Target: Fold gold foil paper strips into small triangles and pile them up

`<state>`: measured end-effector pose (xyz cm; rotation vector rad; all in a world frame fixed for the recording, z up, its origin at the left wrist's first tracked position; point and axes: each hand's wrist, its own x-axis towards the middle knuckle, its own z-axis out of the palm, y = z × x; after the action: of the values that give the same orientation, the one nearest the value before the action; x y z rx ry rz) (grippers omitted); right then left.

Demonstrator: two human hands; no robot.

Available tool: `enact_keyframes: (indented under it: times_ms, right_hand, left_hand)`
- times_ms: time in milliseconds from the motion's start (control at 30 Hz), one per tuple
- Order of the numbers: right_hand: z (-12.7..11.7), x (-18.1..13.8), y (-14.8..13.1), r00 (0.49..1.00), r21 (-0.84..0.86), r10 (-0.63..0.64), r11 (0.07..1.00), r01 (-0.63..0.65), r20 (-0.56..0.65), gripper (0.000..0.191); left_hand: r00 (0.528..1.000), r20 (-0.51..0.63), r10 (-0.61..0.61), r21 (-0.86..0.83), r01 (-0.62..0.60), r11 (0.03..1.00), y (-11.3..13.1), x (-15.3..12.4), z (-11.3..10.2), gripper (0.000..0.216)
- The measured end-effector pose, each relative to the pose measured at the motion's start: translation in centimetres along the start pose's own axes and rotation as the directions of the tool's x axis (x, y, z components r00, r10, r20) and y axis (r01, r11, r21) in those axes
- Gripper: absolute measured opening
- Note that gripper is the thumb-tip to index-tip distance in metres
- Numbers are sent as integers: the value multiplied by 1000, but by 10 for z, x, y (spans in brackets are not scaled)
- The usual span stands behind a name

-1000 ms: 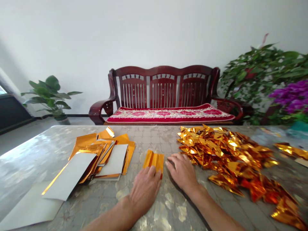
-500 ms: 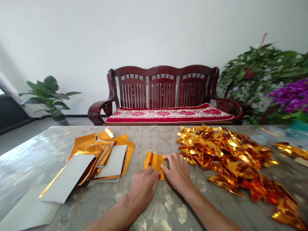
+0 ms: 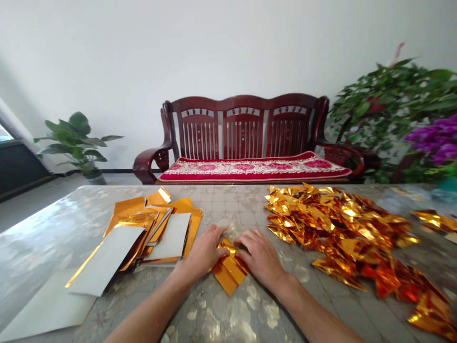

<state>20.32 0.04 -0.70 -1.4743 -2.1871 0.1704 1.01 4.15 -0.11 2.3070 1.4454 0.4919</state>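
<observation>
The gold foil sheet (image 3: 230, 278) lies between the two hands, close to the middle of the table (image 3: 250, 312), with one corner turned toward the person. Its surface is shiny and has straight parallel creases. The left hand (image 3: 205, 252) holds the sheet at its far left part, the thumb on top and the fingers bent; the right hand (image 3: 260, 255) holds it in the same narrow manner at the far right. What the fingertips do underneath, I cannot tell.

The table top is grey, glossy, with a pattern of tiles and pale flowers. To the left lies a loose stack of flat sheets (image 3: 103, 262), some showing a matte grey side, others a gold one. To the right is a large heap of folded gold pieces (image 3: 328, 221), pointed and crumpled, and beyond it a clear plastic bag (image 3: 402, 199), whose contents are too blurred to read.

Farther, a red patterned cloth (image 3: 250, 166) covers the seat of a dark, polished wooden bench (image 3: 243, 102). A pot (image 3: 96, 178) on the floor holds a broad-leaved plant (image 3: 73, 138).
</observation>
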Motion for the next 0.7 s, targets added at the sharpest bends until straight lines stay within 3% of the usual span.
enact_keyframes:
  times_ms: [167, 267, 333, 400, 467, 533, 600, 633, 700]
  right_hand:
    - [-1, -4, -2, 999, 4, 28, 1000, -28, -17, 15]
    - [-2, -5, -3, 999, 10, 33, 999, -33, -11, 12]
    - [-5, -4, -3, 999, 13, 36, 999, -36, -25, 4]
    - [-11, -4, -2, 993, 5, 36, 999, -36, -112, 8]
    - [-19, -6, -1, 963, -36, 3, 999, -13, -268, 16]
    - [-27, -9, 0, 916, -125, -94, 991, 49, -390, 21]
    - [-32, -11, 1, 893, -207, -173, 974, 93, -416, 23]
    - [-32, -11, 2, 896, -237, -191, 966, 100, -401, 24]
    - [-30, -10, 4, 923, -284, -186, 955, 88, -337, 25]
  left_hand:
    - [995, 66, -78, -85, 83, 993, -2, -3, -1, 42]
    - [992, 90, -92, -185, 107, 977, -3, -3, 2, 17]
    - [997, 2, -75, -267, 73, 961, -1, -5, 3, 5]
    - [981, -191, -25, -312, -36, 949, 4, -9, 1, 10]
    - [909, -404, 101, -262, -221, 940, 10, -13, -3, 14]
    - [800, -549, 240, -152, -378, 913, 13, -17, -7, 16]
    - [743, -591, 315, -67, -434, 898, 12, -19, -7, 17]
    - [748, -574, 334, -41, -434, 900, 10, -18, -6, 18]
    - [806, -477, 351, -4, -401, 916, 5, -16, -2, 19]
